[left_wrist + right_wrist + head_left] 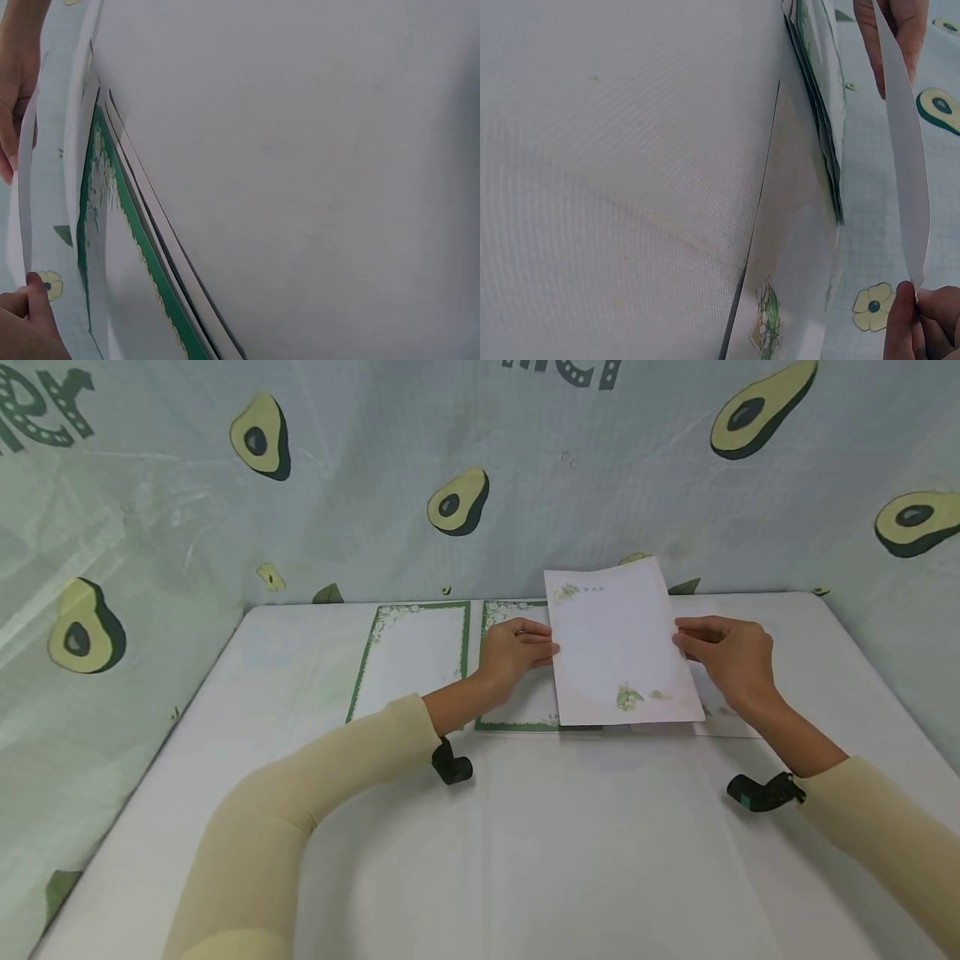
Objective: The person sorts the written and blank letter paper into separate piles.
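A: Item one, and its place?

B: Sheet (615,647), one, pale pink, sprigs printed upper left and near the foot. Raised above the desk (585,852), tilted, face toward the wearer.

A: Manner of holding?

B: Left hand (517,652): grip pinching the left edge. Right hand (726,653): grip pinching the right edge. Opposite margins, presumably to leave the print uncovered and to stop thin paper drooping; it bows slightly nonetheless.

A: Items on the desk?

B: Left green page (420,652), flat, bordered. Right green page (517,702), just beside it, partly hidden by the sheet and left hand. The gap between suggests separate places, one per design. Lower sheet (806,240), flat, pale, green sprig, right of both; the raised sheet hides part of it in the head view.

A: Layers?

B: Several edges show in the left wrist view; the slant is too steep for a sure count.
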`<action>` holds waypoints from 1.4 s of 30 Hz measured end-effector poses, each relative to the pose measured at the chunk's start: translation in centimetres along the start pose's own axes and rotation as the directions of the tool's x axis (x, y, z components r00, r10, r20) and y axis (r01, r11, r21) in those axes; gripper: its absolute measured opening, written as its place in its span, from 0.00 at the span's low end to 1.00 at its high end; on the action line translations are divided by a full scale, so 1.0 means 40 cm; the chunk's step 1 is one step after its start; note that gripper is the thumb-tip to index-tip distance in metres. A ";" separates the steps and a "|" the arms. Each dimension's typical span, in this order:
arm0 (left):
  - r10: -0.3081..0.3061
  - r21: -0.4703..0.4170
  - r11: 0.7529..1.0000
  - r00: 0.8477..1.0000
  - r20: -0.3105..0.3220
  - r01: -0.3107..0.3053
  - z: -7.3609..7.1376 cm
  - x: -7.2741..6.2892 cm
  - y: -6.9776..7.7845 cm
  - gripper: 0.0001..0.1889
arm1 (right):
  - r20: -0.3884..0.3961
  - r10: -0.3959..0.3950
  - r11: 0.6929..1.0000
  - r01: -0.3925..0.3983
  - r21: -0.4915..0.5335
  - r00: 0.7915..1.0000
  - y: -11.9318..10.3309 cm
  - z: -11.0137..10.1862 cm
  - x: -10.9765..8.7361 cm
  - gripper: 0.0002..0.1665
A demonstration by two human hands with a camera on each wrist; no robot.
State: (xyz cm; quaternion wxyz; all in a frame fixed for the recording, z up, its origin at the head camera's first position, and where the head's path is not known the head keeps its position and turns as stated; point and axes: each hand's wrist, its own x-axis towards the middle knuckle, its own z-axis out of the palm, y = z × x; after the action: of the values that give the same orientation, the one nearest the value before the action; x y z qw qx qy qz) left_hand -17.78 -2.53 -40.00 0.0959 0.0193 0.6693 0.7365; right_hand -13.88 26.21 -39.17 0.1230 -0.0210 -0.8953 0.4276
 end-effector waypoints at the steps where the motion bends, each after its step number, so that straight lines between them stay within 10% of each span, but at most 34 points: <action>1: 0.001 -0.001 1.000 1.000 0.005 -0.001 0.003 0.000 0.002 0.11 | -0.003 -0.002 1.000 0.002 -0.005 1.000 0.000 -0.003 0.000 0.22; 25: 0.067 -0.001 0.998 0.996 0.055 -0.067 0.078 0.032 0.024 0.12 | -0.053 0.035 0.998 -0.038 -0.054 0.998 0.030 -0.055 -0.004 0.24; 42: -0.014 0.070 0.998 0.992 0.124 0.005 0.125 0.048 0.024 0.11 | -0.032 -0.006 0.987 0.001 -0.162 0.999 0.046 -0.101 0.010 0.21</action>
State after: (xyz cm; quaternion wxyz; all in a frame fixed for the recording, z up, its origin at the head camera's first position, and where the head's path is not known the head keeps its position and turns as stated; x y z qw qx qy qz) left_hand -18.99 2.63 -38.70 0.1402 0.0655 0.6873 0.7097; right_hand -13.44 30.51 -38.07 0.1362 -0.0362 -0.9250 0.3528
